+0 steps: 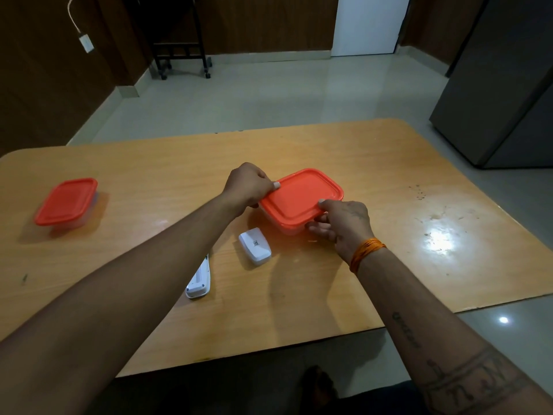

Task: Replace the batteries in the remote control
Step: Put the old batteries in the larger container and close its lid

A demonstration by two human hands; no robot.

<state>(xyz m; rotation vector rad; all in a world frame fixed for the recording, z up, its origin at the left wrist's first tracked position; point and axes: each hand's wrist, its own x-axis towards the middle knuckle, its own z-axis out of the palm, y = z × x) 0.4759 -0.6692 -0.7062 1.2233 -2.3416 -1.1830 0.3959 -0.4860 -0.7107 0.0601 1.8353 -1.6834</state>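
**Both hands on the orange-lidded box**

A clear rectangular plastic box with an orange lid (pixel 300 197) stands mid-table on the glossy wooden table (pixel 389 163). The left hand (pixel 248 185) grips its left edge, thumb pressed on the lid rim. The right hand (pixel 344 223) holds the near right corner, thumb on top and fingers (pixel 321 230) curled under the side.

Nearer the person lies the white remote control (pixel 199 283), largely hidden beneath the left forearm, apparently with its back facing up. Just beside it, apart, rests a white battery cover (pixel 255 245). A second orange-lidded box (pixel 66 202) sits well to the left.
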